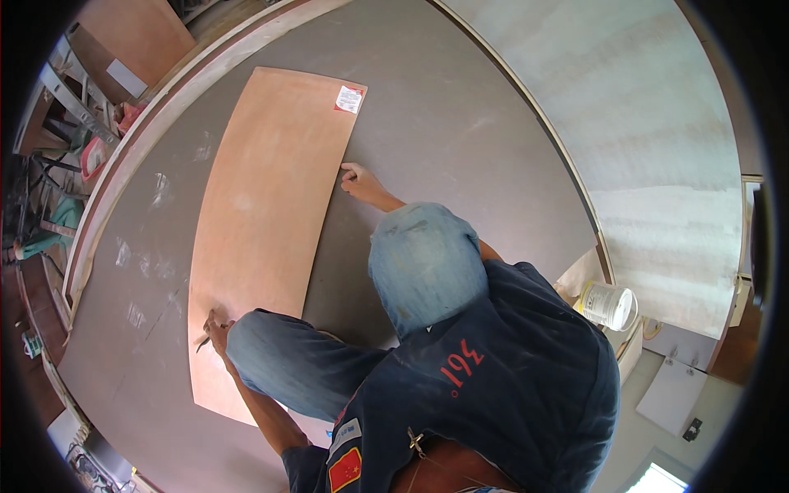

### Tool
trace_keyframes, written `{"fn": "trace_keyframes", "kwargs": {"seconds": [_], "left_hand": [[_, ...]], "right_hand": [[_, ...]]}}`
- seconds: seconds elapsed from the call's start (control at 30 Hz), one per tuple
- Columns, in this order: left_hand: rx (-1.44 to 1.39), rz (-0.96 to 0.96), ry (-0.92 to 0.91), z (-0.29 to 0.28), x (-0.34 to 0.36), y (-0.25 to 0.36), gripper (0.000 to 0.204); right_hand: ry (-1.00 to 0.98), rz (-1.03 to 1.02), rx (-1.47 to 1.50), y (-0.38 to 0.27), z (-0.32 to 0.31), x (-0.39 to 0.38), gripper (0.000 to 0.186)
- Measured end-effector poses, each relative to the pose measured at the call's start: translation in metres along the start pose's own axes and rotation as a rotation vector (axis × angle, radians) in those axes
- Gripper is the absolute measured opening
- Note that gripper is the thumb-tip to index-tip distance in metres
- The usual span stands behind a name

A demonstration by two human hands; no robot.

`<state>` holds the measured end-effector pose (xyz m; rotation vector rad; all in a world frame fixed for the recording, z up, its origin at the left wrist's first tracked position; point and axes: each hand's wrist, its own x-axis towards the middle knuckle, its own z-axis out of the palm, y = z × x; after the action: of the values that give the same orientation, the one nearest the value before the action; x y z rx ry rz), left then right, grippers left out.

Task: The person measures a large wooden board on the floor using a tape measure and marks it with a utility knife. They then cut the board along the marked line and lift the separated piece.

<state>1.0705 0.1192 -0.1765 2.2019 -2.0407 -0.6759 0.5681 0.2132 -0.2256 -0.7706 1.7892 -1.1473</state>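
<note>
A long reddish-brown plywood panel (263,193) lies on a wide dark grey sheet (448,115). It has a red and white paper label (349,99) at its far right corner. Beside my left knee, my left hand (218,330) is closed round a slim dark pointed stick, probably a pencil (202,341), over the panel's left side. Past my raised right knee, my right hand (362,186) has its fingers curled at the panel's right edge, with the fingertips against it. Under my bent left leg, part of the panel is hidden.
A pale greenish board (649,140) stands along the right. Near it sits a white bucket (606,306) at the grey sheet's right edge. At the far left are metal-legged frames (76,99), a pink basin (94,158) and a green cloth (57,226).
</note>
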Motion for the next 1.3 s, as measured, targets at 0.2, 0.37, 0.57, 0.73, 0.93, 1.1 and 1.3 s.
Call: {"fn": "trace_keyframes", "kwargs": {"seconds": [0.2, 0.37, 0.57, 0.73, 0.93, 1.1, 1.3], "left_hand": [[-0.023, 0.01, -0.01, 0.001, -0.003, 0.004, 0.069], [-0.077, 0.041, -0.006, 0.004, 0.004, -0.01, 0.07], [-0.318, 0.088, -0.059, -0.009, 0.01, -0.016, 0.07], [-0.317, 0.3, -0.126, -0.089, 0.011, 0.122, 0.066], [0.034, 0.641, -0.372, -0.154, 0.001, 0.245, 0.064], [0.169, 1.07, -0.507, -0.106, -0.018, 0.355, 0.06], [0.673, 1.03, -0.748, -0.084, -0.069, 0.361, 0.038]], "right_hand": [[0.013, -0.016, -0.013, 0.008, -0.005, 0.001, 0.059], [-0.005, 0.029, 0.009, 0.0, -0.011, -0.005, 0.059], [-0.263, 0.244, 0.13, 0.005, -0.014, 0.022, 0.06], [0.113, -0.194, -0.353, -0.044, -0.058, 0.069, 0.039], [-0.185, -0.454, -0.361, -0.238, 0.009, 0.087, 0.036], [-0.35, -0.936, -0.499, -0.299, -0.001, 0.115, 0.032], [-0.496, -0.874, -0.578, -0.304, 0.084, 0.058, 0.035]]}}
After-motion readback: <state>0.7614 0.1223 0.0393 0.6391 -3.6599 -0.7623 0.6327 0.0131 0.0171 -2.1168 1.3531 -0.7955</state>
